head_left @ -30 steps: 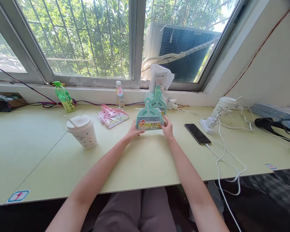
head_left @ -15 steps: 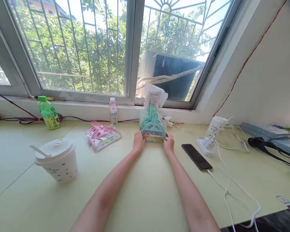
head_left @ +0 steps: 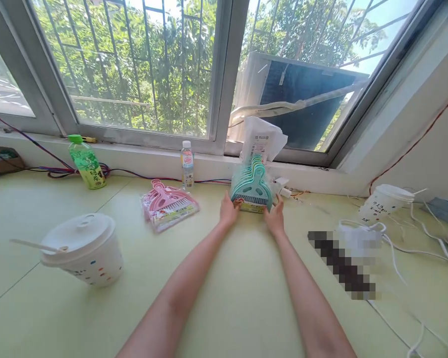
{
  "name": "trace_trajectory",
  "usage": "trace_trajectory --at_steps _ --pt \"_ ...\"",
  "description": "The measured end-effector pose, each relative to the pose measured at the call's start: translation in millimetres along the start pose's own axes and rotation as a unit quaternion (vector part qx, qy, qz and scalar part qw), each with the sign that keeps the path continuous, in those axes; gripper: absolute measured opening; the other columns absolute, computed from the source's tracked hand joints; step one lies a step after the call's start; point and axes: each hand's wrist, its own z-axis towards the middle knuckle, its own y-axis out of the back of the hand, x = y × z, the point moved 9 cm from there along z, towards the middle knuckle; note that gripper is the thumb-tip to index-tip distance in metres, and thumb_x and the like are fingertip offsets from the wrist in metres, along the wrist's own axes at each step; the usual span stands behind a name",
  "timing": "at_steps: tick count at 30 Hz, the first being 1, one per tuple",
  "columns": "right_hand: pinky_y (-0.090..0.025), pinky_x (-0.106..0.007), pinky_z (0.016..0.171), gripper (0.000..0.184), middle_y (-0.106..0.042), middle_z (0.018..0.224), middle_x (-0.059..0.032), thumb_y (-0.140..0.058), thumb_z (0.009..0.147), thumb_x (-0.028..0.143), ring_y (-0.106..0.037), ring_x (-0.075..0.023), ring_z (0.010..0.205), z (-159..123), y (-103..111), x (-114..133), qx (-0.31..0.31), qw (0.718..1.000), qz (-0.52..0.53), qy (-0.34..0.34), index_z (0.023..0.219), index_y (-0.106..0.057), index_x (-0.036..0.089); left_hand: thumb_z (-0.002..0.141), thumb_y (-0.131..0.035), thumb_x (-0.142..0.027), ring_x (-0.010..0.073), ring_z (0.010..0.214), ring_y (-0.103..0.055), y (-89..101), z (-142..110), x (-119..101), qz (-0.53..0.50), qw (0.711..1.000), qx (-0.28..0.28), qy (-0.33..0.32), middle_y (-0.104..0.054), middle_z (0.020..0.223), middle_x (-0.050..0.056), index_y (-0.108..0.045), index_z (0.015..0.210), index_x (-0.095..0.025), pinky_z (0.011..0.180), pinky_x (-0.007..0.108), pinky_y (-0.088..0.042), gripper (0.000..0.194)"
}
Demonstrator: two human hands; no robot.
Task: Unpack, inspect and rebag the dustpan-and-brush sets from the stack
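A row of several packaged mint-green dustpan-and-brush sets (head_left: 252,189) stands upright at the back of the table, handles up, against the window wall. My left hand (head_left: 229,209) grips the lower left corner of the row, and my right hand (head_left: 275,214) holds the lower right corner. Fingers of both hands curl around the sides of the front packet, partly out of sight behind it. To the left, pink dustpan-and-brush sets (head_left: 170,204) in clear wrapping lie flat in a small pile.
Left of my arms stands a lidded white cup (head_left: 84,253). A green bottle (head_left: 87,164) and a clear bottle (head_left: 187,166) are by the wall. On the right are a pixelated dark object (head_left: 341,266), white cables (head_left: 418,248) and another cup (head_left: 384,204). A white package (head_left: 263,139) rests behind the green sets.
The whole view has shifted, so the table things sit farther right or look larger. Both hands stay on the green sets, with the right fingers a little higher along the side.
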Motion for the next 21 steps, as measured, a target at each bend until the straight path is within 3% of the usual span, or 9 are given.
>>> trace_trajectory --at_steps 3,5,8,10,13,15,16,18,21 --pt "-0.045 -0.048 0.093 0.071 -0.033 0.145 -0.0178 -0.05 0.081 0.034 -0.051 -0.0287 0.12 -6 11 10 -0.021 1.0 0.0 0.007 0.143 -0.017 0.023 0.082 -0.06 -0.039 0.0323 0.14 -0.027 9.0 -10 -7 0.009 1.0 -0.023 -0.007 -0.03 0.149 0.026 -0.014 0.147 -0.004 0.112 0.043 -0.026 0.087" --pt "-0.042 -0.049 0.096 0.071 -0.033 0.145 -0.018 -0.05 0.082 0.038 -0.048 -0.0293 0.124 -12 20 22 -0.041 0.999 -0.006 0.021 0.143 -0.018 0.022 0.084 -0.057 -0.04 0.0323 0.142 -0.023 25.3 -22 -16 0.027 0.998 -0.054 -0.018 -0.027 0.151 0.025 -0.015 0.147 -0.007 0.113 0.047 -0.021 0.083" --pt "-0.037 -0.05 0.1 0.065 -0.033 0.146 -0.0167 -0.046 0.086 0.041 -0.038 -0.0295 0.132 -29 38 46 -0.085 0.995 -0.02 0.054 0.143 -0.02 0.023 0.087 -0.05 -0.03 0.0304 0.145 -0.013 67.5 -46 -27 0.089 0.988 -0.118 -0.047 -0.023 0.155 0.02 -0.021 0.147 -0.015 0.114 0.055 -0.011 0.068" --pt "-0.037 -0.049 0.1 0.059 -0.033 0.146 -0.0162 -0.043 0.089 0.04 -0.035 -0.0286 0.134 -42 48 62 -0.096 0.992 -0.031 0.079 0.142 -0.023 0.023 0.084 -0.048 -0.018 0.0305 0.147 -0.006 97.9 -61 -27 0.142 0.979 -0.127 -0.076 -0.018 0.157 0.018 -0.026 0.146 -0.016 0.114 0.059 -0.003 0.067" --pt "-0.037 -0.047 0.099 0.052 -0.036 0.145 -0.0159 -0.04 0.09 0.037 -0.037 -0.0272 0.133 -63 53 83 -0.072 0.989 -0.054 0.118 0.14 -0.029 0.023 0.08 -0.05 -0.014 0.0351 0.146 -0.005 147.6 -79 0 0.196 0.971 -0.132 -0.037 -0.021 0.155 0.021 -0.033 0.144 -0.012 0.113 0.061 -0.003 0.067" --pt "-0.036 -0.045 0.099 0.048 -0.04 0.144 -0.0146 -0.039 0.091 0.036 -0.04 -0.0265 0.132 -75 51 94 -0.044 0.987 -0.063 0.142 0.137 -0.035 0.022 0.079 -0.057 -0.021 0.0408 0.142 -0.017 173.7 -92 27 0.236 0.964 -0.114 0.038 -0.032 0.149 0.026 -0.041 0.139 -0.008 0.112 0.062 -0.009 0.063" --pt "-0.035 -0.045 0.1 0.046 -0.043 0.142 -0.0139 -0.038 0.091 0.035 -0.041 -0.0263 0.13 -81 50 99 -0.028 0.986 -0.062 0.149 0.135 -0.038 0.022 0.081 -0.056 -0.023 0.0405 0.14 -0.024 178.5 -99 32 0.256 0.962 -0.084 0.036 -0.037 0.146 0.025 -0.047 0.134 -0.008 0.112 0.059 -0.015 0.056" --pt "-0.036 -0.044 0.098 0.041 -0.052 0.134 -0.0126 -0.038 0.091 0.036 -0.048 -0.0263 0.123 -92 42 105 0.018 0.988 -0.049 0.146 0.128 -0.048 0.021 0.085 -0.05 -0.021 0.0371 0.133 -0.038 180.6 -118 29 0.294 0.955 -0.028 0.002 -0.048 0.139 0.022 -0.058 0.123 -0.012 0.109 0.054 -0.026 0.04" --pt "-0.042 -0.04 0.089 0.035 -0.066 0.112 -0.009 -0.04 0.091 0.041 -0.059 -0.0249 0.104 -110 19 109 0.143 0.985 -0.015 0.091 0.11 -0.062 0.023 0.089 -0.043 -0.018 0.0315 0.116 -0.053 167.2 -156 4 0.304 0.948 0.052 -0.076 -0.061 0.124 0.016 -0.067 0.107 -0.017 0.101 0.047 -0.037 0.031"
